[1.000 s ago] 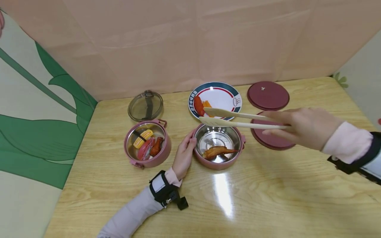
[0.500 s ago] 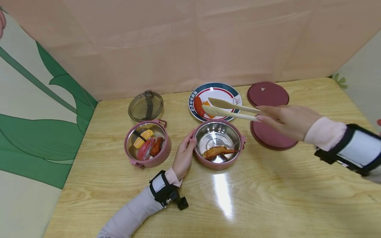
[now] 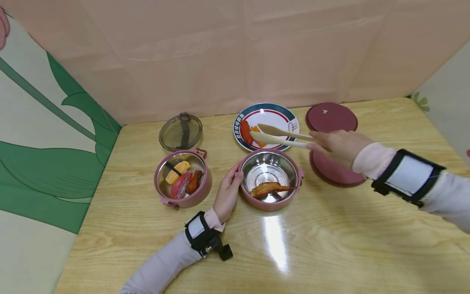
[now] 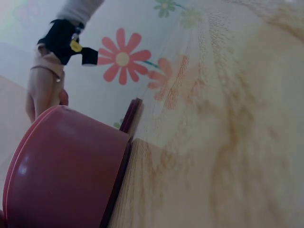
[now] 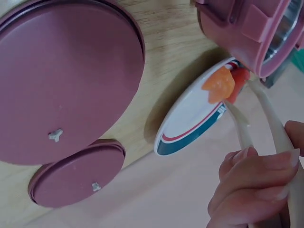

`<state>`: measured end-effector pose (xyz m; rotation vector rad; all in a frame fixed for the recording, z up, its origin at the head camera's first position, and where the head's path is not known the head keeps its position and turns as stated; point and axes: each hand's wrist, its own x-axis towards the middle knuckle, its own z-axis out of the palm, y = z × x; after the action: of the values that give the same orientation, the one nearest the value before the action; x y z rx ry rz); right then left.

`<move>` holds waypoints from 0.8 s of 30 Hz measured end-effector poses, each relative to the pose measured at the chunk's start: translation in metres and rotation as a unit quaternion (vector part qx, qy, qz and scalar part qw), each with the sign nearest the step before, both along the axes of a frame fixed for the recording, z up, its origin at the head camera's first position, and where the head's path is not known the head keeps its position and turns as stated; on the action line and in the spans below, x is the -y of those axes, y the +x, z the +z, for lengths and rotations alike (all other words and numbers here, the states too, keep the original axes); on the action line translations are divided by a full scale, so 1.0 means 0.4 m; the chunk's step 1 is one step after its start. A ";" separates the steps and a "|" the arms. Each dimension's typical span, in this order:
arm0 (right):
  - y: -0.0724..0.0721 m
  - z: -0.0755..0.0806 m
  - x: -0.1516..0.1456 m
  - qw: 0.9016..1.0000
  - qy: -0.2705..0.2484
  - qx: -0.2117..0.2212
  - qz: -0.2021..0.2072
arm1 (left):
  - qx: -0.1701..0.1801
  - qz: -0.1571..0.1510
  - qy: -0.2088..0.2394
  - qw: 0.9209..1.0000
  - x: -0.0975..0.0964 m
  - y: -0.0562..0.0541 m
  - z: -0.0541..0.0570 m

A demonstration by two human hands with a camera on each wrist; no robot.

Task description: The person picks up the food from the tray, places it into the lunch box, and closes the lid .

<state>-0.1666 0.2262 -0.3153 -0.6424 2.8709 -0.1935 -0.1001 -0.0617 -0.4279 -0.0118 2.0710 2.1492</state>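
My right hand (image 3: 335,145) grips pale wooden tongs (image 3: 282,141), their two arms apart. The tips hang over the front left of a white plate (image 3: 277,116) with a blue and red rim. Beside the tips lie an orange food piece (image 5: 219,86) and a red toy food piece (image 3: 245,131), both on the plate. My left hand (image 3: 228,192) holds the left side of a pink lunch box bowl (image 3: 269,205), thumb at the rim. Inside its steel lining lies a brown toy chicken wing (image 3: 269,189).
A second pink bowl (image 3: 196,198) at left holds toy corn (image 3: 178,171), a drumstick (image 3: 193,182) and a red-pink piece (image 3: 180,185). Behind it lies a see-through lid (image 3: 172,132). Two dark red lids (image 3: 332,118) lie right of the plate.
My right hand has moved left and slightly back with the tongs, whose tips went from above the bowl's back rim to over the plate. The left hand stays at the bowl.
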 end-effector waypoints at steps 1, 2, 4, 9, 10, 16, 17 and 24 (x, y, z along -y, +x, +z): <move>-0.001 -0.003 0.002 1.000 0.007 -0.004 0.002 | 0.003 0.000 0.000 1.000 0.000 0.001 0.001; -0.002 -0.006 0.005 1.000 0.013 -0.009 0.004 | 0.002 0.001 0.001 1.000 -0.001 0.001 0.002; -0.003 -0.010 0.011 1.000 0.026 -0.016 0.003 | 0.004 0.001 0.001 1.000 -0.001 0.002 0.004; -0.006 -0.013 0.022 0.999 0.038 -0.028 0.000 | 0.009 0.001 0.005 1.000 -0.003 0.004 0.005; -0.006 -0.011 0.025 0.999 0.038 -0.030 0.001 | 0.006 0.001 0.004 1.000 -0.003 0.004 0.005; -0.019 0.013 0.043 0.998 0.055 0.007 -0.004 | 0.004 0.004 -0.001 1.000 -0.001 0.003 0.006; -0.024 0.018 0.045 0.998 0.062 0.014 -0.007 | 0.008 0.004 -0.001 1.000 -0.001 0.004 0.006; -0.051 0.058 0.071 0.995 0.099 0.027 -0.010 | 0.006 0.003 0.000 1.000 -0.003 0.004 0.004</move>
<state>-0.1871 0.1977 -0.2920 -0.5627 2.7977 0.0704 -0.0986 -0.0604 -0.4262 -0.0323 2.0663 2.1479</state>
